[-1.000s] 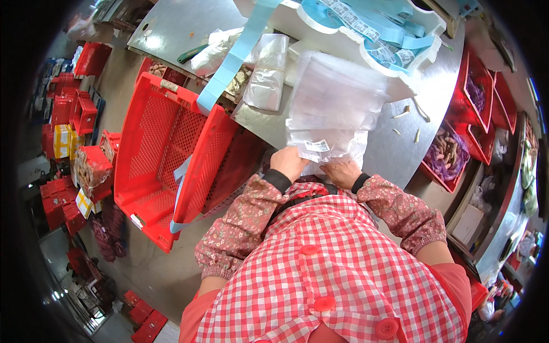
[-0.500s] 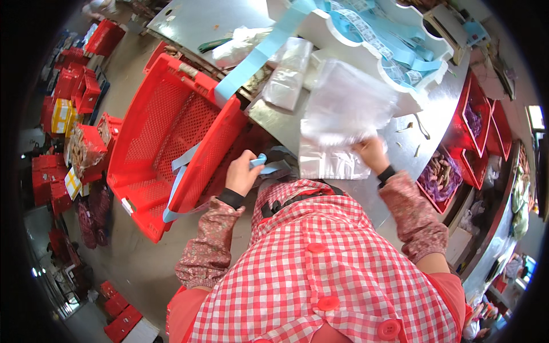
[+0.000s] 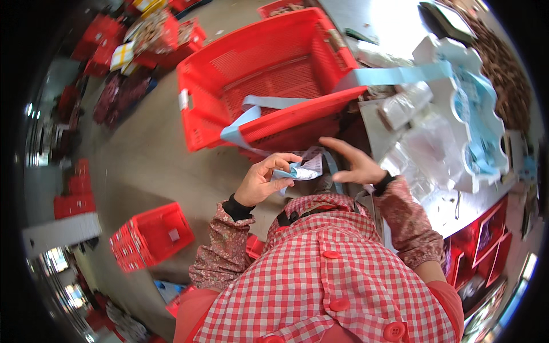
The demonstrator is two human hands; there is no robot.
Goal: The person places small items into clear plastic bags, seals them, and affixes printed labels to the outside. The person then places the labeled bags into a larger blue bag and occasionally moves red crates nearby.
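Below the big red crate, my left hand (image 3: 260,182) pinches a light blue label strip (image 3: 297,170), whose folded end shows a pale printed side. My right hand (image 3: 360,164) is just to the right of it, fingers and thumb spread, nothing held. Another stretch of pale blue strip (image 3: 251,117) hangs over the near rim of the red perforated crate (image 3: 240,74). A further length (image 3: 400,75) runs from the crate's right corner to a white scalloped-edge box (image 3: 462,128) full of such strips. Clear plastic bags (image 3: 426,146) lie on the metal table beside the box.
A wrapped plastic bundle (image 3: 406,106) lies at the table edge. On the floor at lower left stands a smaller red crate (image 3: 157,234). Loaded red crates (image 3: 157,37) are stacked at far left, and more red bins (image 3: 480,237) stand at right.
My right hand has left the clear bags and come over beside my left hand, opening. The strip end in my left hand now shows more of its printed side. My view has turned leftward.
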